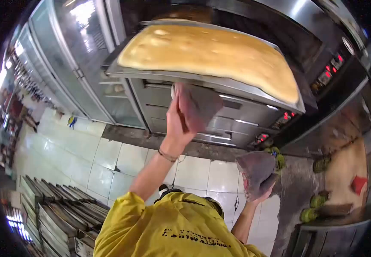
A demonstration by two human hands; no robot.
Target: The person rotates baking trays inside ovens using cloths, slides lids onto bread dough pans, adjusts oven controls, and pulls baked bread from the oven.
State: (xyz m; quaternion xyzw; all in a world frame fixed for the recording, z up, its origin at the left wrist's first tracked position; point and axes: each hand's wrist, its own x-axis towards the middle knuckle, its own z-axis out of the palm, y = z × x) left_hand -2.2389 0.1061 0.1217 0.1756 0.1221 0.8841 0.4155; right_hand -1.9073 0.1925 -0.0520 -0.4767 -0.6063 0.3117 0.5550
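A large baking tray (pixel 300 105) with a golden sheet cake (pixel 211 53) sticks out from the oven opening. My left hand (pixel 178 122) is closed on a dark greyish-red oven cloth (pixel 200 107), just below the tray's front edge. Whether that cloth touches the tray I cannot tell. Lower on the right, apart from the tray, my right hand (pixel 263 195) grips a second folded oven cloth (pixel 257 169); its fingers are partly hidden by the fabric.
Stacked deck ovens (pixel 232 115) with red displays stand in front. Glass-doored cabinets (pixel 82 64) line the left. A rack of trays (pixel 61 205) is at lower left. Green-wrapped legs or wheels (pixel 309 214) and a red item (pixel 359 184) lie to the right.
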